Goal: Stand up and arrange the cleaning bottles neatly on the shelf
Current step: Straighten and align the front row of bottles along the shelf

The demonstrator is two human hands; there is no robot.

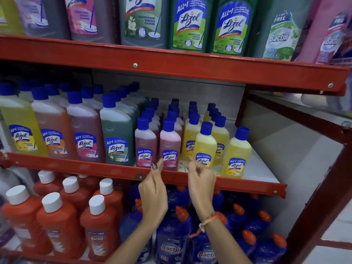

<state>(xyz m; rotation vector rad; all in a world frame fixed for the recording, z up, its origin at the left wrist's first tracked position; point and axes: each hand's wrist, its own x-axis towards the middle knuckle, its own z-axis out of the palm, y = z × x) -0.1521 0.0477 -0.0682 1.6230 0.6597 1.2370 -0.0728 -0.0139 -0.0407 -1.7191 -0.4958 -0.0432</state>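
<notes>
Small cleaning bottles with blue caps stand upright in rows on the middle shelf point(247, 184). Two pink ones lead their rows, the right one point(170, 147) beside the left one point(145, 145). Yellow bottles stand to their right: one point(205, 147) slightly forward of its row, another point(237, 153) apart at the far right. My left hand point(153, 193) and my right hand point(202, 185) hover just in front of the shelf's red lip, below the right pink bottle and the forward yellow bottle. Both hold nothing, fingers loosely curled.
Larger blue-capped bottles point(116, 134) fill the left of the middle shelf. Big bottles point(188, 23) line the top shelf. Below stand red bottles with white caps point(57, 221) and blue bottles with orange caps point(175, 231). A red frame post point(312, 206) bounds the right side.
</notes>
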